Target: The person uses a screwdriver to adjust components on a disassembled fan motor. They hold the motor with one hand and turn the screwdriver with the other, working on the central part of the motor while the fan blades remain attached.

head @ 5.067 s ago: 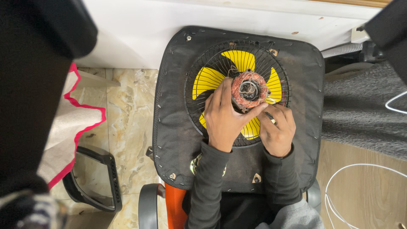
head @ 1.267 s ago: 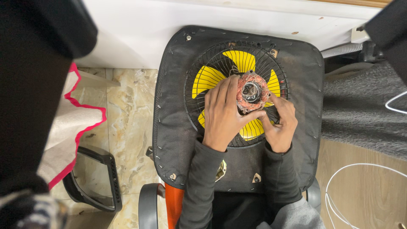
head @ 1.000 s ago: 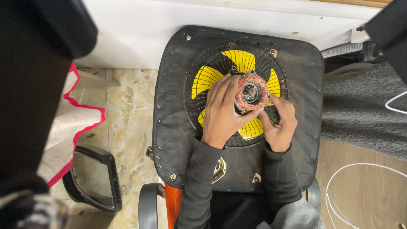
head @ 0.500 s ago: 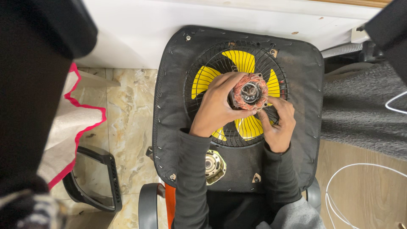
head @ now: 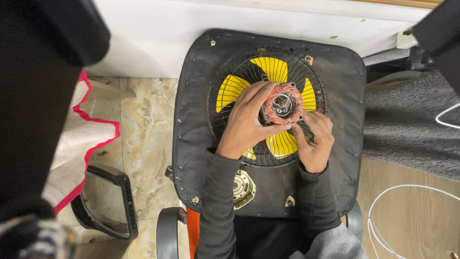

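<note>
Marble-tile floor, white wall base; an upturned black chair seat (head: pixel 196 120) serves as the table. On it lies a wire fan guard (head: pixel 225 76) over yellow blades (head: pixel 275 69). Left hand (head: pixel 247 122) wraps the copper-wound motor stator (head: pixel 282 103) at the hub; right hand (head: pixel 314 141) pinches its lower edge, grip narrow. Risk: fine windings may snag or tear if twisted against the guard wires. Brass-coloured motor cover (head: pixel 243 187) sits near the left sleeve; white cable (head: pixel 383 201) well apart
</note>
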